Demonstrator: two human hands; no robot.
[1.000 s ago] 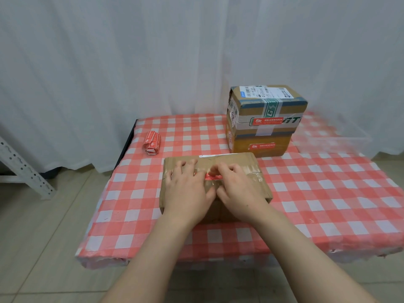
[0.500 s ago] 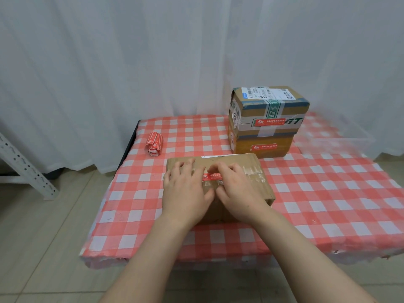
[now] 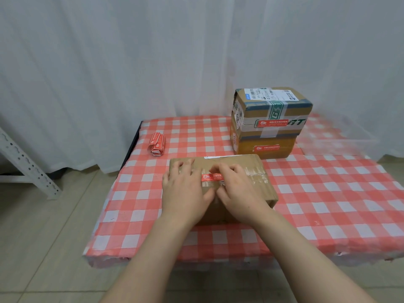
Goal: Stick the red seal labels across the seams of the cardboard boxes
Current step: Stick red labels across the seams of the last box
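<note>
Red seal labels already cross both stacked cardboard boxes (image 3: 271, 125) at the worktop's far side, and your left hand (image 3: 185, 189) and right hand (image 3: 237, 190), flat and gripping nothing, press another red label (image 3: 211, 177) onto the near brown box (image 3: 258, 178).

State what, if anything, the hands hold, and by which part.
Nothing is gripped. Both the left hand and right hand lie flat on the near box, fingers pressing the red seal label against its top.
</note>
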